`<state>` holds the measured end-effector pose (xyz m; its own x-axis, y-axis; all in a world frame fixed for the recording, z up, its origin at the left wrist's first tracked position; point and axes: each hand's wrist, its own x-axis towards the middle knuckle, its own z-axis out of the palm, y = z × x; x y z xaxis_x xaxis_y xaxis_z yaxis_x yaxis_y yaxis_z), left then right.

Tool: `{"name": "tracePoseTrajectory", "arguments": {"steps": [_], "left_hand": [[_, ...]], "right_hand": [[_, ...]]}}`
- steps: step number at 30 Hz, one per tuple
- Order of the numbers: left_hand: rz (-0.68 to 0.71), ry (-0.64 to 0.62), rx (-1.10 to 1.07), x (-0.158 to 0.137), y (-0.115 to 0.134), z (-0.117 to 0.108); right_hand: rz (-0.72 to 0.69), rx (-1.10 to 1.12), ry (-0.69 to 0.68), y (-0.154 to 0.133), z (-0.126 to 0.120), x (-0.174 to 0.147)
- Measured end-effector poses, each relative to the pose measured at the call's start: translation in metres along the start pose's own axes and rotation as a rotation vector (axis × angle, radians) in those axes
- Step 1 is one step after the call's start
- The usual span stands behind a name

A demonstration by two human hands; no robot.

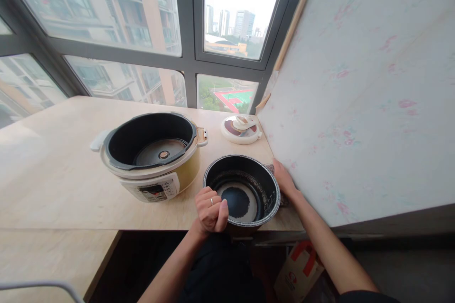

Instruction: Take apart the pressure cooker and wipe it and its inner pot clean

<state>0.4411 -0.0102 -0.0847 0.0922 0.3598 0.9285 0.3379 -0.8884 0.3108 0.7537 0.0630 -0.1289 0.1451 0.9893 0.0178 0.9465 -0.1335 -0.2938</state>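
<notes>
A dark inner pot [261, 175] with a worn black coating and a pale ring on its bottom stands near the counter's front edge. My left hand [211, 209], a ring on one finger, is closed at the pot's near left rim. On the pot's far right side is my right hand [283, 177], with a brownish patterned cloth [283, 200] between it and the outer wall. Its fingertips are partly hidden behind the cloth and pot. Left of the pot sits the electric pressure cooker body [188, 170], lidless, showing a round sensor at its bottom.
The cooker's white lid [241, 129] lies by the window in the back corner. A flowered wall [355, 104] rises close on the right. Below the light countertop [64, 165] stands a paper bag [298, 272] with red handles. A grey curved tube [42, 284] shows at lower left.
</notes>
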Motion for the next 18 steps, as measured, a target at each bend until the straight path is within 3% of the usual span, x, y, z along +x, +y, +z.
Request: {"name": "tracePoseTrajectory", "arguments": {"steps": [4,7,12,16,18], "left_hand": [[0.041,-0.031,-0.005,-0.005,-0.005,0.000],[0.056,-0.031,-0.019,-0.005,-0.008,0.000],[0.063,-0.058,-0.028,-0.008,-0.012,-0.001],[0.076,-0.065,-0.038,-0.011,-0.014,-0.002],[0.078,-0.065,-0.043,-0.012,-0.014,-0.002]], "right_hand": [[-0.037,0.190,0.180,-0.006,-0.010,-0.022],[-0.025,0.468,0.257,-0.020,-0.021,-0.049],[0.118,0.953,0.002,-0.043,-0.036,-0.085],[0.092,1.028,-0.192,-0.054,-0.035,-0.096],[0.121,1.005,-0.197,-0.056,-0.031,-0.098]]}}
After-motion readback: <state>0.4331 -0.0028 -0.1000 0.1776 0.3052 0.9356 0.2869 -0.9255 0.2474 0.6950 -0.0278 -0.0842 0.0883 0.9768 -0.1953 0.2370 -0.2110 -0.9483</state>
